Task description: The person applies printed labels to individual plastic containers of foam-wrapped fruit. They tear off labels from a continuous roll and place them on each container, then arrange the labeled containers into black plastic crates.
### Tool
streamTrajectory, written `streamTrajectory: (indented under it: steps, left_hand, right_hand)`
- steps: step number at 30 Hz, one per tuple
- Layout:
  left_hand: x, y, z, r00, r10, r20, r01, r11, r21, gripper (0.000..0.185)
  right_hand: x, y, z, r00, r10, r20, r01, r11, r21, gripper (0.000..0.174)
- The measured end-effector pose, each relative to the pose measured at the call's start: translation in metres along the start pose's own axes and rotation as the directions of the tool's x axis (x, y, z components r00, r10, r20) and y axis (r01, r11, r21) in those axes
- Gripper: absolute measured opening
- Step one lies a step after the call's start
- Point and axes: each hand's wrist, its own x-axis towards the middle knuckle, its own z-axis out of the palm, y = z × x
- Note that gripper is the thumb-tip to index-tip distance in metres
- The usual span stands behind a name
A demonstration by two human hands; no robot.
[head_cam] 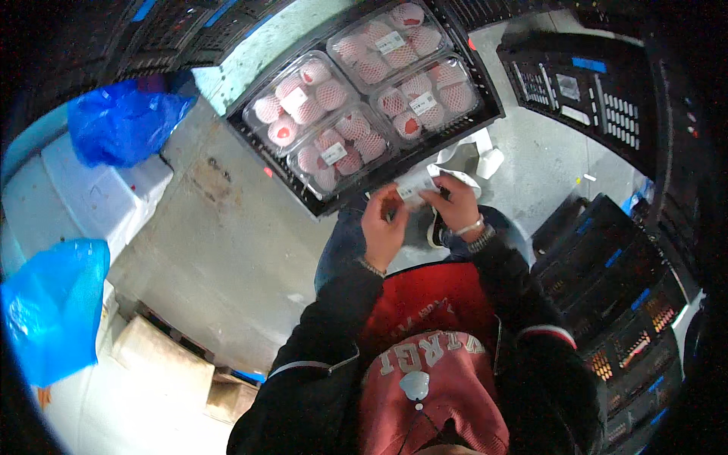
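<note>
My left hand (385, 227) and my right hand (458, 206) meet over my knees. Between their fingertips they pinch a white printed label strip (416, 186), with its loose end curling to the right. Just beyond the hands stands a black plastic crate (335, 206). In it lie several transparent plastic punnets of round reddish fruit, each fruit in a pink foam net. The near left punnet (352, 128) is the one closest to my left hand. Like the far left punnet (314, 74), the near right punnet (446, 77) and the far right punnet (347, 46), it bears a white label.
Black crates (603, 273) are stacked at the right, and another black crate (574, 85) stands beyond them. White foam boxes (85, 187) and blue plastic bags (57, 307) line the left. Crumpled white paper (489, 162) lies on the floor (216, 256).
</note>
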Motion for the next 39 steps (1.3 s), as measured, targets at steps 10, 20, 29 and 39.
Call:
streamTrajectory:
  steps: [10, 20, 29, 39]
  left_hand:
    - [-0.145, 0.208, -0.04, 0.943, 0.216, 0.254, -0.284, 0.919, 0.275, 0.037]
    - [-0.129, 0.386, -0.109, 0.86, 0.502, 0.094, -0.507, 0.816, 0.278, 0.011]
    - [-0.127, 0.664, -0.046, 0.34, 0.918, 0.203, -0.934, 0.304, 0.188, 0.041]
    - [-0.118, 0.695, -0.082, 0.471, 0.854, 0.221, -0.88, 0.436, 0.191, 0.03]
  right_hand:
    - [-0.175, -0.176, -0.271, 0.959, 0.069, -0.277, -0.224, 0.782, -0.582, 0.013]
    - [-0.199, -0.473, -0.422, 0.549, -0.254, -0.797, 0.518, 0.851, 0.085, 0.023]
    - [-0.115, -0.584, -0.317, 0.784, -0.617, -0.074, 0.589, 0.699, 0.405, 0.025]
    - [-0.065, -0.647, -0.248, 0.623, -0.769, -0.142, 0.779, 0.593, 0.204, 0.019]
